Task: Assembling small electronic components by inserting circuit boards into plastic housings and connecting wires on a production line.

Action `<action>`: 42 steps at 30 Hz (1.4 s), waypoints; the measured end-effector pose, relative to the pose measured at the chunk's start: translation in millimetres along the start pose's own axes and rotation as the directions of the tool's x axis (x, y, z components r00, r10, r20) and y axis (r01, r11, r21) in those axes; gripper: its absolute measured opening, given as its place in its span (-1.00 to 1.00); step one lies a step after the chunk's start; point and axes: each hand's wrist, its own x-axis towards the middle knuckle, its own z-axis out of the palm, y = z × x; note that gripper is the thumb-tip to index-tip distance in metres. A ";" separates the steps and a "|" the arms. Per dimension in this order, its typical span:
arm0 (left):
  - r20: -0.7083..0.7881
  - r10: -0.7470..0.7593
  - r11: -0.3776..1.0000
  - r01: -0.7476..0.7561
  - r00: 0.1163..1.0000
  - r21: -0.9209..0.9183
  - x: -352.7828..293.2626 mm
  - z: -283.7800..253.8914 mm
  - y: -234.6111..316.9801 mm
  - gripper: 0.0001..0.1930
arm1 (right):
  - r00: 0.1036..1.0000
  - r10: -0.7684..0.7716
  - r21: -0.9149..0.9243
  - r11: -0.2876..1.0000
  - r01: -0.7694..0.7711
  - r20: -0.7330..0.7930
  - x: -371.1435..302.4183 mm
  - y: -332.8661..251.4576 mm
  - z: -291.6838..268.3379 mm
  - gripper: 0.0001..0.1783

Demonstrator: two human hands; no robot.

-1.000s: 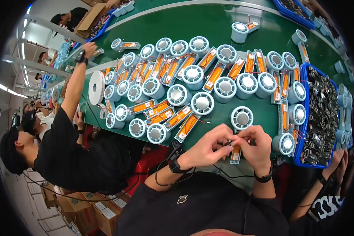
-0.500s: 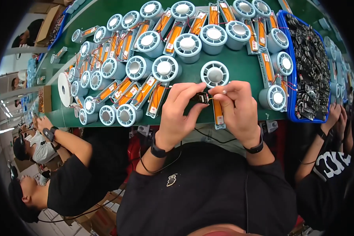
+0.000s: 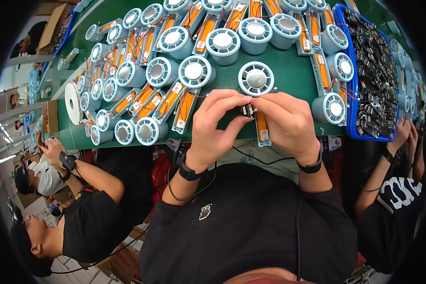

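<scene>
Head view: left hand [image 3: 206, 127], half-curled, pinches a small black board [image 3: 245, 111].

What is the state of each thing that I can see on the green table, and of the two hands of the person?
Left hand: pinching the black part
Right hand: fingertips at the part; grip hidden
Black part: held above the table
Nearest blue unit: round face up, orange strip exposed
Blue tray: filled with black parts
White reel: appears standing on edge
</scene>
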 end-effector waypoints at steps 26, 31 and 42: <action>-0.034 0.116 0.992 -0.113 0.993 0.058 5.0 6.0 -0.5 -0.56 | 0.994 -0.076 0.068 0.995 0.071 0.074 4.4 5.5 -8.3 -0.72; -0.115 0.211 0.965 -0.188 0.971 0.181 0.1 17.6 -0.5 -0.58 | 0.996 0.078 0.130 0.988 -0.083 0.042 -3.6 -8.9 -5.2 -0.77; -0.133 0.327 0.889 -0.257 0.935 0.380 2.2 18.6 5.9 -0.58 | 0.876 0.479 0.293 0.848 -0.442 -0.063 -9.4 -12.7 2.5 -0.75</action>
